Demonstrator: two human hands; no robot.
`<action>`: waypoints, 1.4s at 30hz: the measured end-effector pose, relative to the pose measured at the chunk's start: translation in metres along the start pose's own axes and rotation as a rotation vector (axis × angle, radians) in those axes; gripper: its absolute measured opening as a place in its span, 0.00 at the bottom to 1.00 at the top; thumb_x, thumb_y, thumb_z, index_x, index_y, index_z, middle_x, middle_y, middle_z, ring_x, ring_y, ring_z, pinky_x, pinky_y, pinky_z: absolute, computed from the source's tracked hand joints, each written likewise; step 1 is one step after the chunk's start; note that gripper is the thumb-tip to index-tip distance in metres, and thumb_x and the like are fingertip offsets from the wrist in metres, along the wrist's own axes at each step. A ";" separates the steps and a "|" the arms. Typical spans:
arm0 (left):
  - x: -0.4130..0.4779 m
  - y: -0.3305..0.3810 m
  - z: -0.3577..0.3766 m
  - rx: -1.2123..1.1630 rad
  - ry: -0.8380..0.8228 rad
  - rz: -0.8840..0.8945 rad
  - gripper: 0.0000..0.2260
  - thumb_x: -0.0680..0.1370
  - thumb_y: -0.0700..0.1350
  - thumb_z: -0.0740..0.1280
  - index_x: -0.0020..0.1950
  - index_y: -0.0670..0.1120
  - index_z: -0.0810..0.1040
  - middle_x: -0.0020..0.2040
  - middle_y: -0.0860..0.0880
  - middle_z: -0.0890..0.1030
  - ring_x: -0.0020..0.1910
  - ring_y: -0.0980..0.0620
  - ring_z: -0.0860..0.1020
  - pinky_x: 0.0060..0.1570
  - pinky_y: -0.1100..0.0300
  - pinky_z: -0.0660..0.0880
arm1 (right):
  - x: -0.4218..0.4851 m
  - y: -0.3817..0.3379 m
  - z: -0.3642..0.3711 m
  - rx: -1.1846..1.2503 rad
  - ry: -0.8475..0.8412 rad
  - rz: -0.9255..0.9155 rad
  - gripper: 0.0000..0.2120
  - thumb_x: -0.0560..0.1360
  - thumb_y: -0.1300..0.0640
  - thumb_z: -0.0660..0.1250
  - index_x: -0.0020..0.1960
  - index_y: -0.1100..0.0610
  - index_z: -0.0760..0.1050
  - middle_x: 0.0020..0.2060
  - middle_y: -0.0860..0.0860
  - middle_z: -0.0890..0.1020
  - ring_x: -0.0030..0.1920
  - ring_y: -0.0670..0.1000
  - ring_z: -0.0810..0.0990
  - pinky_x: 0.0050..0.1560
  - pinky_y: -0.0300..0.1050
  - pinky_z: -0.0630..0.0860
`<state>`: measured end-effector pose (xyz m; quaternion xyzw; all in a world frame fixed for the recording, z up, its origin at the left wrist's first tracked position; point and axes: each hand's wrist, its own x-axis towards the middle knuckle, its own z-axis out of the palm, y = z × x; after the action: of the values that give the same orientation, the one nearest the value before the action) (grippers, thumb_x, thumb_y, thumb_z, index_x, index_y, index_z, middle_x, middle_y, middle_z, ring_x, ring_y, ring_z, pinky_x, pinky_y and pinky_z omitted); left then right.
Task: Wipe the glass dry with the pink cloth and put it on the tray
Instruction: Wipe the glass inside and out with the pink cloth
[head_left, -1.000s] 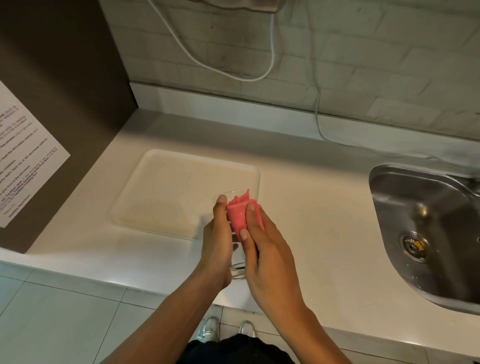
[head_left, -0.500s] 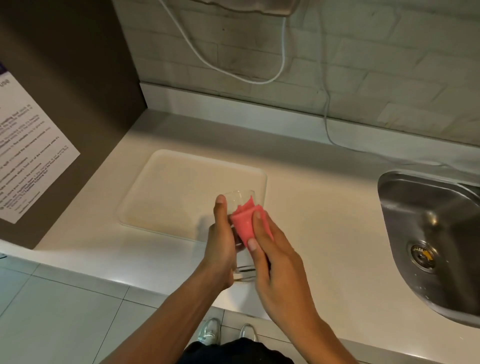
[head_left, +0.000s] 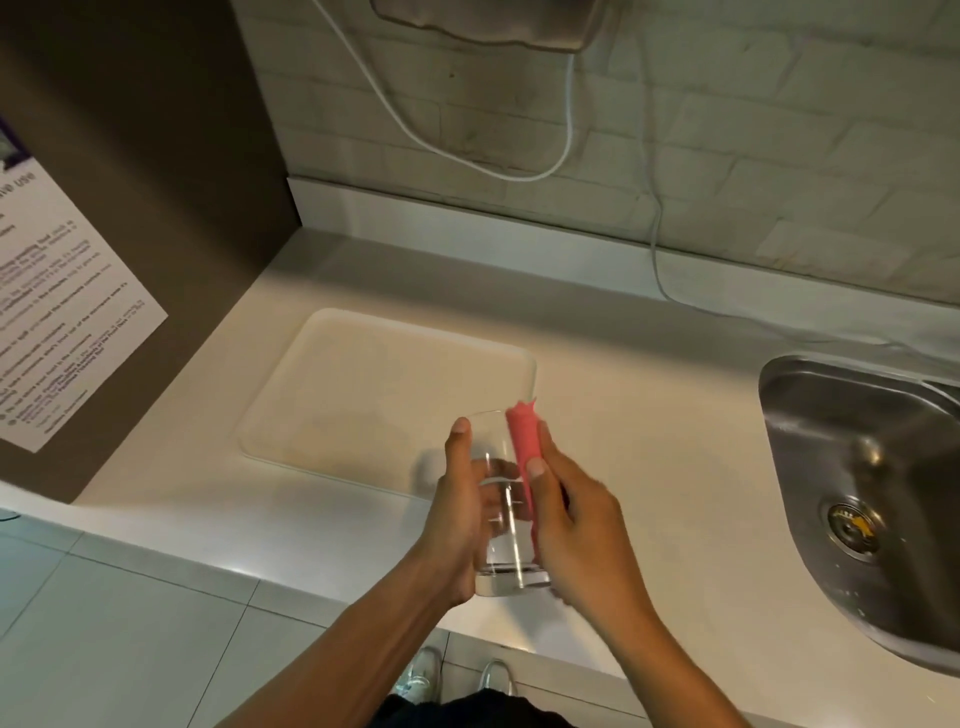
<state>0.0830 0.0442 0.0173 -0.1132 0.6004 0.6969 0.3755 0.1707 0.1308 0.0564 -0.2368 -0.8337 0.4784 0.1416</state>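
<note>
A clear drinking glass (head_left: 501, 525) is held above the counter's front edge, its mouth tilted away from me. My left hand (head_left: 460, 512) grips its left side, thumb up along the wall. My right hand (head_left: 576, 525) presses the pink cloth (head_left: 523, 441) against the glass's right side; the cloth sticks up past the rim. The white tray (head_left: 374, 395) lies flat and bare on the counter, just beyond and left of the glass.
A steel sink (head_left: 872, 499) is sunk into the counter at the right. A dark panel with a printed notice (head_left: 57, 322) stands at the left. A white cable (head_left: 657, 249) hangs down the tiled back wall. My shoes show below the counter edge.
The cloth has moved from the glass's mouth to its right outer side, and more of the glass now shows between my hands. The glass is still over the counter's front edge.
</note>
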 end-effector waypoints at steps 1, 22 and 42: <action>-0.002 -0.001 0.004 -0.010 0.000 -0.007 0.43 0.74 0.78 0.54 0.56 0.41 0.86 0.47 0.35 0.89 0.47 0.41 0.86 0.57 0.45 0.78 | 0.008 -0.003 -0.001 -0.006 0.023 0.004 0.21 0.84 0.51 0.55 0.75 0.37 0.62 0.59 0.40 0.82 0.50 0.36 0.81 0.47 0.25 0.73; 0.005 0.001 0.004 -0.062 -0.081 -0.014 0.42 0.71 0.79 0.54 0.48 0.45 0.90 0.47 0.38 0.89 0.44 0.45 0.88 0.50 0.48 0.83 | 0.016 -0.005 -0.006 -0.010 -0.003 0.007 0.21 0.85 0.50 0.54 0.76 0.38 0.61 0.59 0.49 0.83 0.45 0.42 0.81 0.48 0.37 0.78; 0.019 0.022 -0.004 -0.180 0.011 -0.055 0.43 0.76 0.78 0.52 0.48 0.43 0.90 0.49 0.39 0.90 0.49 0.39 0.88 0.50 0.44 0.85 | -0.018 -0.004 -0.007 -0.020 -0.072 0.030 0.20 0.84 0.50 0.56 0.75 0.41 0.66 0.67 0.39 0.77 0.62 0.37 0.76 0.64 0.31 0.71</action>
<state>0.0543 0.0483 0.0219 -0.1666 0.5339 0.7370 0.3796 0.1876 0.1245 0.0635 -0.2333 -0.8393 0.4803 0.1020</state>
